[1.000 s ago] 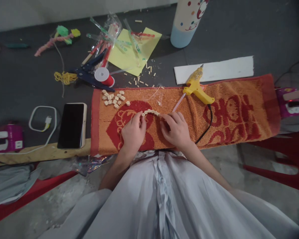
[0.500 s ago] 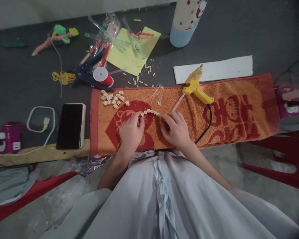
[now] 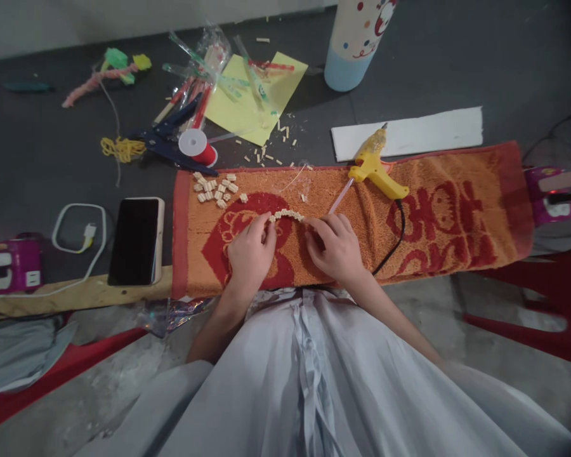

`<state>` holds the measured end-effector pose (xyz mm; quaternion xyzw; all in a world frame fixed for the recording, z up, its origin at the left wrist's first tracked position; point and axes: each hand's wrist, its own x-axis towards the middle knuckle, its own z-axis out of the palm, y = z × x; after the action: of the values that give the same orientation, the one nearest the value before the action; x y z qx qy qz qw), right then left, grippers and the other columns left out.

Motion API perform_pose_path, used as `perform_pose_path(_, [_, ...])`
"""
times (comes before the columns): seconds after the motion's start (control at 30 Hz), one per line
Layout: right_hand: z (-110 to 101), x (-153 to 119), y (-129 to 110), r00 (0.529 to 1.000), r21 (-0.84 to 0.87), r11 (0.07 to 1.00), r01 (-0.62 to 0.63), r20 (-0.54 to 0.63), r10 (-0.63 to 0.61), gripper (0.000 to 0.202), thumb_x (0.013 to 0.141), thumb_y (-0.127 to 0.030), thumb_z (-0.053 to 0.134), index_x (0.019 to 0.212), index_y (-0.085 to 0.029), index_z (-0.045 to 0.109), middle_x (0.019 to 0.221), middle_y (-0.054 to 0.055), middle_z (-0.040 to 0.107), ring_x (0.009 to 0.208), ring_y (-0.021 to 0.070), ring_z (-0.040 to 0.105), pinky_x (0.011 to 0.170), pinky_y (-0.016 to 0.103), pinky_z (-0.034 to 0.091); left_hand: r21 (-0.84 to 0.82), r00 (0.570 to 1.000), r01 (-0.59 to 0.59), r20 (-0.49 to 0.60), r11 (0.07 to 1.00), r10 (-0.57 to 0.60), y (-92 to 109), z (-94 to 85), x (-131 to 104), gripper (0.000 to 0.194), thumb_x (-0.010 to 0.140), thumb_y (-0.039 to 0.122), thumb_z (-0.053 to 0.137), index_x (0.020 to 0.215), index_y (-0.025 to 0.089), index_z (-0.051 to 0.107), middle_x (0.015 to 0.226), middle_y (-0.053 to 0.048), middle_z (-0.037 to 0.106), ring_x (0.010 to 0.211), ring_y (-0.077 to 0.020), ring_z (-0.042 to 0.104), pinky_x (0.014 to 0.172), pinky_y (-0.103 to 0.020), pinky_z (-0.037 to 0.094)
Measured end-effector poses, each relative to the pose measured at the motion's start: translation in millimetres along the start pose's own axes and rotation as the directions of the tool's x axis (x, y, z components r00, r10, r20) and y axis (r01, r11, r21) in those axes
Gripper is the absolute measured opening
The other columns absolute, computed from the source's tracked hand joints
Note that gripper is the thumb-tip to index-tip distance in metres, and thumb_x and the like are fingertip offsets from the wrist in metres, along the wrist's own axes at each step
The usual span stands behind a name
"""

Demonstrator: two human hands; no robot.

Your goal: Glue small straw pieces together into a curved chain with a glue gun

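A short curved strip of small pale pieces (image 3: pixel 287 214) arches over the red heart on the orange towel (image 3: pixel 333 190). Its left end is pinched in my left hand (image 3: pixel 252 249), and my right hand (image 3: pixel 335 246) closes its fingers on the right end. Up and to the left, a cluster of pale pieces (image 3: pixel 214 187) lies on the towel, with one single piece (image 3: pixel 243 198) apart from it. The yellow glue gun (image 3: pixel 374 166) rests beyond my right hand, its clear stick pointing toward that hand.
A phone (image 3: pixel 136 241) and white cable (image 3: pixel 79 206) lie left. Behind are blue pliers (image 3: pixel 164 136), a red spool (image 3: pixel 197 147), yellow paper (image 3: pixel 238 95) with straws, wood bits, and a tall bottle (image 3: pixel 354 47). A white board (image 3: pixel 423 130) borders the towel; the glue gun's black cord (image 3: pixel 400 235) passes my right wrist.
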<state>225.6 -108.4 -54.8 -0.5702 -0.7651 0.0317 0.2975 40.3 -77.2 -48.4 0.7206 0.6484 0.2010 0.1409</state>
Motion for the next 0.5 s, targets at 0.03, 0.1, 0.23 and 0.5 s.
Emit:
perform_pose_path(0.03, [0.0, 0.0, -0.1, 1.0, 0.002, 1.0, 0.001, -0.006, -0.001, 0.021, 0.095, -0.019, 0.051, 0.111, -0.014, 0.064, 0.089, 0.009, 0.064, 0.082, 0.0229, 0.053, 0.074, 0.038, 0.046, 0.003, 1.0, 0.001, 0.002, 1.0, -0.001, 0.1, 0.0, 0.0, 0.027, 0.095, 0.032, 0.055, 0.114, 0.021, 0.071, 0.077, -0.002, 0.075, 0.072, -0.0153, 0.07, 0.067, -0.025, 0.044])
perform_pose_path(0.1, [0.1, -0.4, -0.1, 1.0, 0.005, 1.0, -0.003, -0.008, 0.003, 0.021, 0.095, -0.019, 0.051, 0.11, -0.014, 0.065, 0.088, 0.009, 0.063, 0.082, 0.0229, 0.053, 0.074, 0.038, 0.047, 0.011, 1.0, -0.002, 0.002, 1.0, 0.002, 0.5, -0.1, -0.1, 0.027, 0.095, 0.031, 0.055, 0.114, 0.021, 0.071, 0.078, -0.003, 0.075, 0.073, -0.016, 0.07, 0.067, -0.025, 0.045])
perform_pose_path(0.23, [0.9, -1.6, 0.2, 0.998, 0.028, 0.999, -0.046, 0.039, 0.044, 0.024, 0.094, -0.019, 0.049, 0.113, -0.017, 0.064, 0.091, 0.01, 0.063, 0.084, 0.0239, 0.054, 0.076, 0.04, 0.047, 0.024, 1.0, -0.012, 0.0, 1.0, 0.012, 1.2, -0.4, -0.5, 0.028, 0.096, 0.032, 0.054, 0.115, 0.021, 0.07, 0.079, -0.004, 0.076, 0.076, -0.0171, 0.072, 0.069, -0.026, 0.047])
perform_pose_path(0.5, [1.0, -1.4, -0.2, 0.999, 0.017, 0.999, -0.04, 0.035, 0.04, 0.023, 0.095, -0.02, 0.049, 0.113, -0.017, 0.064, 0.091, 0.009, 0.064, 0.084, 0.0236, 0.054, 0.078, 0.04, 0.047, 0.033, 1.0, -0.012, -0.002, 0.999, 0.013, 2.1, -0.3, -0.6, 0.027, 0.095, 0.031, 0.055, 0.115, 0.02, 0.071, 0.08, -0.004, 0.076, 0.078, -0.0173, 0.072, 0.07, -0.025, 0.047])
